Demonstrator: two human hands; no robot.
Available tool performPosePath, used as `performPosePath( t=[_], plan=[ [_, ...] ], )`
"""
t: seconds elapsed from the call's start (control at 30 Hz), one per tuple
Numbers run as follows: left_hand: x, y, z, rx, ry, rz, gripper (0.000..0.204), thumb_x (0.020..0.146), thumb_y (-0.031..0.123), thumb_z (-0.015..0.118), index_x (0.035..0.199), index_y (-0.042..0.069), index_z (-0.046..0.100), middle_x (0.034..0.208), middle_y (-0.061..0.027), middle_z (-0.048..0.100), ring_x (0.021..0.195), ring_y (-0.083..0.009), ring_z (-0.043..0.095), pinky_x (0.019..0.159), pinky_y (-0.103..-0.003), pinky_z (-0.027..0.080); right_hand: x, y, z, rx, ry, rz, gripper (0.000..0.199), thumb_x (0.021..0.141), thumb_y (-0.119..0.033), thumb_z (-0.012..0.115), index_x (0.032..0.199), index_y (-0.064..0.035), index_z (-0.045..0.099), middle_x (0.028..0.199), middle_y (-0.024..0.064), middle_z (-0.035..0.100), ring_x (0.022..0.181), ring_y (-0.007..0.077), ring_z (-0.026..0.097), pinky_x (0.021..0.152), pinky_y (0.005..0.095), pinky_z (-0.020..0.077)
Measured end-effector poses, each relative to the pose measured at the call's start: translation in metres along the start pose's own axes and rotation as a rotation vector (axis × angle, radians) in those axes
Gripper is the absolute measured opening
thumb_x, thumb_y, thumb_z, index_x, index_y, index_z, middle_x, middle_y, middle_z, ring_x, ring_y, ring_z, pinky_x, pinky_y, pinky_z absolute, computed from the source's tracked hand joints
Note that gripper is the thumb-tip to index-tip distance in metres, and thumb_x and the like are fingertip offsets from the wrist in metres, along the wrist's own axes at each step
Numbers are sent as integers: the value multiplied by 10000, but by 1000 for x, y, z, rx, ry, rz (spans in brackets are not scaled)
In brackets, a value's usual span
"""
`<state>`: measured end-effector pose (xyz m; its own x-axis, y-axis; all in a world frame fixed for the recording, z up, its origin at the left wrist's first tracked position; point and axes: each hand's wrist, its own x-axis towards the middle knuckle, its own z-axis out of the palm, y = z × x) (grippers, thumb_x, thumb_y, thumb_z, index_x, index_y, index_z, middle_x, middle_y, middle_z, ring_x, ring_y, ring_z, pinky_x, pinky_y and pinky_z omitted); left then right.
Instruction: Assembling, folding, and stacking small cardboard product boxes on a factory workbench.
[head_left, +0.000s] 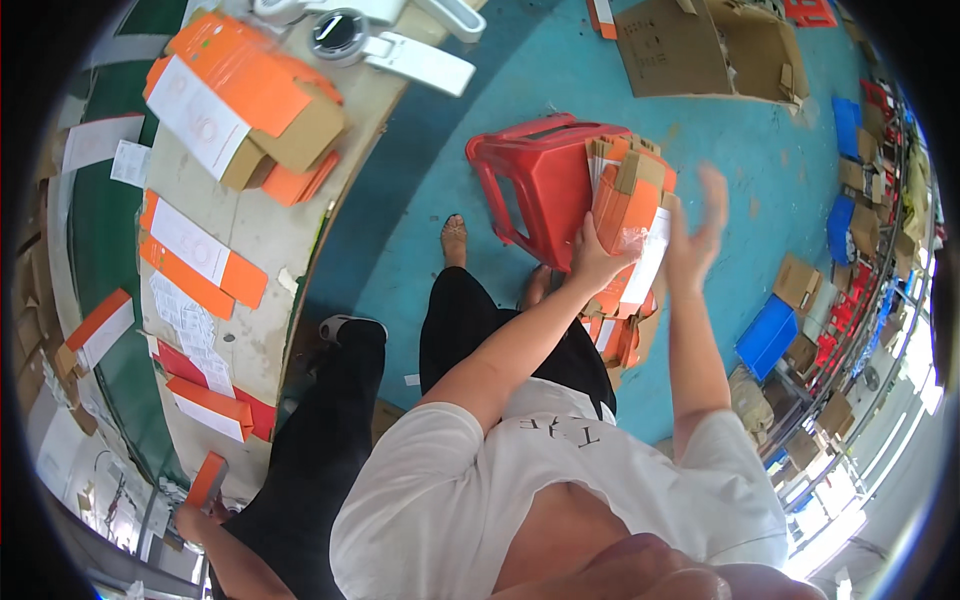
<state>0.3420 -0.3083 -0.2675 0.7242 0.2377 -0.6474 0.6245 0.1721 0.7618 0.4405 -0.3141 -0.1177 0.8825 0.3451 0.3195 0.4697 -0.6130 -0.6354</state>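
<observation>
In the head view, the person's left hand [597, 260] lay against the near-left side of an orange carton bundle [630, 225], its thumb pointing up along the edge and the other fingers laid over the orange face; whether they pinched any of it could not be told. The right hand [692, 245] stood raised at the bundle's right side, blurred, with its thumb near the cartons and its fingers spread away from it; contact there could not be told. The bundle, with a white panel on its right part, was directly in front of the person, overlapping the right side of a red stool [540, 190]. More orange cartons [625, 345] showed just below it. An open cardboard box [670, 50] sat beyond, on the blue-green floor [750, 205]. Left of the person ran a pale workbench [290, 235], bearing a heap of orange-and-white cartons [235, 95] and, near its far end, a white device [425, 62] with a round dark part. At lower left, a co-worker's hand [195, 522] held a small orange box [207, 482]. Blue bins [767, 337] lined the right side.
</observation>
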Motion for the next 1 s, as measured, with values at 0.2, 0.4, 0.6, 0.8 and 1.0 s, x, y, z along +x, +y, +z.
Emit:
performPosePath(
  t=[0.2,0.4,0.6,0.8,1.0],
  plan=[
    [-9,9,15,-273,152,98,1071,544,304,807,1337,-17,163,1275,-266,331,1179,-371,367,976,-421,334,-85,146,-30,520,-484,989,666,851,-253,540,1383,-47,196,1368,133,306,1224,232,341,994,320,290],
    [-33,34,-40,-480,10,193,888,609,144,781,1299,4,239,1237,-123,413,1129,-204,437,933,-334,385,-83,117,-48,632,-375,622,621,839,-224,551,1361,-41,269,1359,154,336,1260,227,321,1013,337,271],
    [-22,-16,-105,-460,263,78,653,696,89,709,1229,-12,346,1079,-132,535,989,-216,559,826,-352,485,-59,211,-3,400,-582,668,757,795,-354,601,1369,-30,229,1384,163,292,1287,246,274,1034,349,247],
    [27,-47,-34,-502,168,68,455,746,104,682,1136,10,467,1037,-67,547,979,-139,509,857,-266,388,-54,245,22,389,-683,904,753,807,-404,579,1368,-37,236,1354,154,344,1245,239,343,1009,332,298],
    [35,-52,-9,-331,253,148,398,814,162,625,1134,-5,457,1069,-78,520,975,-147,492,863,-278,386,-38,232,-1,565,-647,802,666,829,-403,558,1361,-104,292,1300,93,424,1193,189,401,985,325,325]
  ],
)
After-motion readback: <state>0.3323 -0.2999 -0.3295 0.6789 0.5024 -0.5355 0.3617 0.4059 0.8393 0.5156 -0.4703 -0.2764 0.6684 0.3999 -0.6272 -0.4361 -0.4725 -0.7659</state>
